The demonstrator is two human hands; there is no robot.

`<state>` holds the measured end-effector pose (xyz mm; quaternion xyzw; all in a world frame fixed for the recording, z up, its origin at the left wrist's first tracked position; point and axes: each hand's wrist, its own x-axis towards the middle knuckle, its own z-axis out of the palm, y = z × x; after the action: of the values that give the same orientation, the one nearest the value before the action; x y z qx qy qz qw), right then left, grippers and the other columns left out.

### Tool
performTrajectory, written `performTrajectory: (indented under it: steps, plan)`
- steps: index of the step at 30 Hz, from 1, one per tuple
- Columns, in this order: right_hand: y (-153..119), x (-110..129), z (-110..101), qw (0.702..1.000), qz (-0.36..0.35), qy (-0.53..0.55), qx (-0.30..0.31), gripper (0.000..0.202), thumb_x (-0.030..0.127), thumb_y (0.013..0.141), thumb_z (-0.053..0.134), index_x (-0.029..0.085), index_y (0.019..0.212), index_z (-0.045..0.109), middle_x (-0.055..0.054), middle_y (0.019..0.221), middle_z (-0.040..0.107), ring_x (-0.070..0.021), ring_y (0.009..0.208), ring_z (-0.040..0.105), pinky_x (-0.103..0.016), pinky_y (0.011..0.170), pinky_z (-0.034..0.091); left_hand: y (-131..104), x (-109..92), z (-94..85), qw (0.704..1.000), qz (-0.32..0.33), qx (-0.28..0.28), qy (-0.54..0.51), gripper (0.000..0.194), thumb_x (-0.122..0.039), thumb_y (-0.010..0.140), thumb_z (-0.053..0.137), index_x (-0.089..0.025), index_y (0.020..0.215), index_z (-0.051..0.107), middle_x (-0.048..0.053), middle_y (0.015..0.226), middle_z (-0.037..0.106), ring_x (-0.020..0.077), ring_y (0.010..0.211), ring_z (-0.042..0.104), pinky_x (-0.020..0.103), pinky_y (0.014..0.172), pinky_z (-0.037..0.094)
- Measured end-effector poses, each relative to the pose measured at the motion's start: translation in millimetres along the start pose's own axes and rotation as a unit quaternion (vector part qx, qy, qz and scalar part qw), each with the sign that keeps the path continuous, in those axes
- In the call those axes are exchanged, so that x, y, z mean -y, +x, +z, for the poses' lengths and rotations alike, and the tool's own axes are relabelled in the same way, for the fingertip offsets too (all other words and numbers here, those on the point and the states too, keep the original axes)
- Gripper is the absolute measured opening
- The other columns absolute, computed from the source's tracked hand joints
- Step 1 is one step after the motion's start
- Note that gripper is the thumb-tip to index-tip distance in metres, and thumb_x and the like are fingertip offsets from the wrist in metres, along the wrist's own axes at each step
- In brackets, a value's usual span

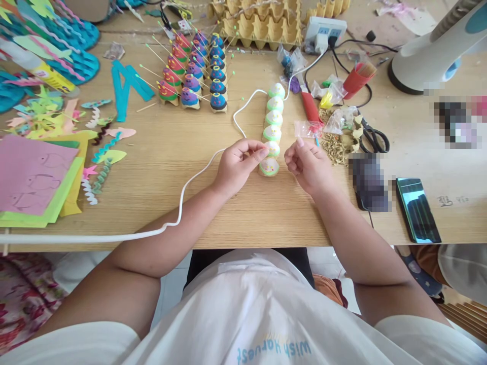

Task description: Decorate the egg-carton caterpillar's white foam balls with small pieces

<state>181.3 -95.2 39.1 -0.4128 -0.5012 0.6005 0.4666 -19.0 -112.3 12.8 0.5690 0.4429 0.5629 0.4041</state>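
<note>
A strip of egg-carton cups, painted white and pale green with small coloured dots, stands on the table in front of me. My left hand is closed in a pinch, its thumb and forefinger at the left edge of the strip's nearer cups. I cannot tell whether those fingertips press on the strip or hold something tiny. Just right of the strip, my right hand is curled with thumb against fingers; anything inside is too small to make out. A white cable runs across my left forearm and behind the strip.
Painted egg-carton caterpillars with pin-like feelers stand farther back. Paper cut-outs and coloured sheets lie left. To the right are scissors, shavings, a red-handled knife, a phone and a power strip.
</note>
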Motion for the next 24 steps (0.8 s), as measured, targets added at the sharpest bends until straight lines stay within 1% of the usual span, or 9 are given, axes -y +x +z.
performTrajectory:
  steps: [3, 7, 9, 14, 16, 19, 21, 24]
  plan:
    - [-1.2, -0.5, 0.4, 1.0, 0.0, 0.011, 0.003, 0.059, 0.076, 0.074, 0.087, 0.023, 0.077, 0.06, 0.004, 0.069, 0.064, -0.007, 0.055, 0.041, -0.025, 0.048, 0.025, 0.7, -1.1, 0.0, 1.0, -0.005, -0.001, 0.007, 0.046, -0.071, 0.091, 0.075, -0.025, 0.095, 0.08, 0.002, 0.094, 0.08, 0.0154, 0.086, 0.068, 0.029, 0.079, 0.053]
    - [-2.2, -0.2, 1.1, 1.0, 0.007, 0.026, 0.009, 0.059, 0.07, 0.066, 0.095, 0.023, 0.078, 0.061, 0.005, 0.068, 0.064, -0.0061, 0.055, 0.041, -0.023, 0.048, 0.024, 1.0, -3.5, 0.9, 1.0, -0.015, 0.002, -0.005, 0.051, -0.075, 0.093, 0.07, -0.025, 0.094, 0.078, 0.003, 0.093, 0.078, 0.0165, 0.09, 0.07, 0.03, 0.083, 0.055]
    - [-2.0, -0.5, 0.9, 1.0, 0.005, 0.024, 0.007, 0.061, 0.073, 0.067, 0.093, 0.023, 0.076, 0.06, 0.006, 0.064, 0.06, -0.0059, 0.053, 0.04, -0.023, 0.048, 0.024, 1.1, -4.3, 1.4, 1.0, -0.024, 0.002, -0.016, 0.053, -0.077, 0.094, 0.067, -0.024, 0.091, 0.076, 0.003, 0.089, 0.076, 0.0159, 0.087, 0.069, 0.03, 0.081, 0.055]
    - [-0.5, -2.2, -0.7, 1.0, -0.004, 0.008, 0.002, 0.065, 0.082, 0.078, 0.079, 0.023, 0.069, 0.055, 0.007, 0.055, 0.048, -0.0066, 0.05, 0.035, -0.023, 0.046, 0.023, 1.8, -3.8, 1.0, 0.999, -0.034, -0.003, -0.017, 0.055, -0.076, 0.098, 0.061, -0.024, 0.082, 0.067, 0.002, 0.084, 0.071, 0.0139, 0.076, 0.062, 0.03, 0.073, 0.052]
    - [-0.5, -2.0, -1.0, 1.0, -0.004, 0.002, -0.003, 0.064, 0.082, 0.079, 0.078, 0.023, 0.07, 0.055, 0.007, 0.057, 0.05, -0.0068, 0.051, 0.036, -0.024, 0.047, 0.025, 2.3, -3.6, 1.0, 0.999, -0.036, 0.004, -0.015, 0.054, -0.076, 0.098, 0.061, -0.024, 0.083, 0.066, 0.002, 0.084, 0.07, 0.0137, 0.075, 0.06, 0.03, 0.072, 0.052]
    - [-1.4, -0.9, -1.0, 1.0, -0.005, 0.003, -0.001, 0.061, 0.078, 0.076, 0.083, 0.023, 0.075, 0.058, 0.006, 0.065, 0.057, -0.0066, 0.054, 0.04, -0.023, 0.047, 0.027, 2.4, -4.0, 1.8, 0.999, -0.039, 0.011, -0.026, 0.052, -0.076, 0.094, 0.067, -0.024, 0.088, 0.065, 0.001, 0.087, 0.071, 0.0136, 0.079, 0.063, 0.029, 0.073, 0.052]
    - [-1.9, -0.4, -1.0, 1.0, -0.005, 0.005, 0.003, 0.059, 0.075, 0.075, 0.086, 0.023, 0.077, 0.059, 0.005, 0.069, 0.061, -0.0065, 0.055, 0.043, -0.024, 0.047, 0.028, 2.2, -4.5, 2.8, 0.999, -0.042, 0.01, -0.031, 0.051, -0.075, 0.092, 0.07, -0.024, 0.092, 0.067, 0.002, 0.09, 0.074, 0.0141, 0.083, 0.066, 0.029, 0.075, 0.054]
    - [-1.8, -1.2, -1.2, 1.0, -0.001, 0.004, 0.006, 0.054, 0.073, 0.077, 0.086, 0.023, 0.082, 0.066, 0.004, 0.071, 0.063, -0.0068, 0.056, 0.045, -0.024, 0.048, 0.03, 1.6, -5.3, 3.6, 0.998, -0.047, 0.006, -0.033, 0.05, -0.074, 0.092, 0.071, -0.024, 0.096, 0.072, 0.004, 0.095, 0.077, 0.0154, 0.089, 0.07, 0.029, 0.078, 0.055]
